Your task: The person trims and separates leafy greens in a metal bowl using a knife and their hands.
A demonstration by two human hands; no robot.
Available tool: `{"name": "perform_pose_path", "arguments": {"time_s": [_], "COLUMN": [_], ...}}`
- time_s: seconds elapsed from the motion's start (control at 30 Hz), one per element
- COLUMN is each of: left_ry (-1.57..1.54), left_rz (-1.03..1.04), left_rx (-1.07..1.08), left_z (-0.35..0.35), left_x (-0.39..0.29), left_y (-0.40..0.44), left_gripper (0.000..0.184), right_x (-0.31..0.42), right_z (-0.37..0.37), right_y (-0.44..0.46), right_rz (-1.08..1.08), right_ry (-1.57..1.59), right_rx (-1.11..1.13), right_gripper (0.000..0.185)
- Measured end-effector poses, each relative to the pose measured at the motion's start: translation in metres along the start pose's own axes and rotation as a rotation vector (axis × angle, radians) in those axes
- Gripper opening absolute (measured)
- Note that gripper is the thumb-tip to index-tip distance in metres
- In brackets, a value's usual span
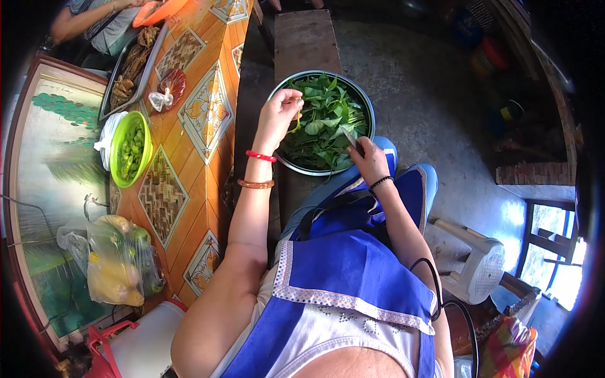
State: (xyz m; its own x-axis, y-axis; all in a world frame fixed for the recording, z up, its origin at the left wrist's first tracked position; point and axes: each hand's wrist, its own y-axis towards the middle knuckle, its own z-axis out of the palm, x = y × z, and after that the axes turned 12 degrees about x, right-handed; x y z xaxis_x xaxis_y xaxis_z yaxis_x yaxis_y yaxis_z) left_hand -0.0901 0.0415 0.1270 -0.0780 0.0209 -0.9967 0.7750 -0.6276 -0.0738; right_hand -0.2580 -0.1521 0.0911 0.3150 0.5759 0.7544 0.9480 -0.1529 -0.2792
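A round metal basin (367,104) full of leafy greens (331,110) stands in front of my knees. Above its left side, my left hand (279,120) pinches a thin green stem (297,121) between thumb and fingers. The stem hangs down over the leaves. At the basin's right edge, my right hand (370,162) is closed around a small knife (348,135), its blade pointing up and left over the greens. The knife's handle is mostly hidden in my fist.
A tiled table (195,179) runs along my left. On it are a green bowl of cut green vegetables (130,150), a tray of brown food (132,69), a tied bag of red stuff (169,90) and a plastic bag of produce (116,258). A person's arm (82,22) shows beyond. A white stool (482,268) stands right.
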Motion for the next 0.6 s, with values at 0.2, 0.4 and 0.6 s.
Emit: {"name": "perform_pose_path", "arguments": {"time_s": [0.2, 0.4, 0.6], "left_ry": [1.063, 1.136, 1.065], "left_rz": [0.068, -0.125, 0.014], "left_rx": [-0.172, -0.078, -0.090], "left_z": [0.020, 0.026, 0.005], "left_x": [0.030, 0.053, 0.030], "left_y": [0.004, -0.003, -0.006], "left_gripper": [0.012, 0.020, 0.017], "right_x": [-0.020, -0.027, -0.028], "right_z": [0.002, 0.004, 0.005], "right_y": [0.005, 0.008, 0.008], "right_rz": [-0.029, -0.004, -0.049], "right_ry": [0.002, 0.000, 0.001], "right_rx": [-0.075, -0.009, -0.026], "right_gripper": [0.027, 0.028, 0.029]}}
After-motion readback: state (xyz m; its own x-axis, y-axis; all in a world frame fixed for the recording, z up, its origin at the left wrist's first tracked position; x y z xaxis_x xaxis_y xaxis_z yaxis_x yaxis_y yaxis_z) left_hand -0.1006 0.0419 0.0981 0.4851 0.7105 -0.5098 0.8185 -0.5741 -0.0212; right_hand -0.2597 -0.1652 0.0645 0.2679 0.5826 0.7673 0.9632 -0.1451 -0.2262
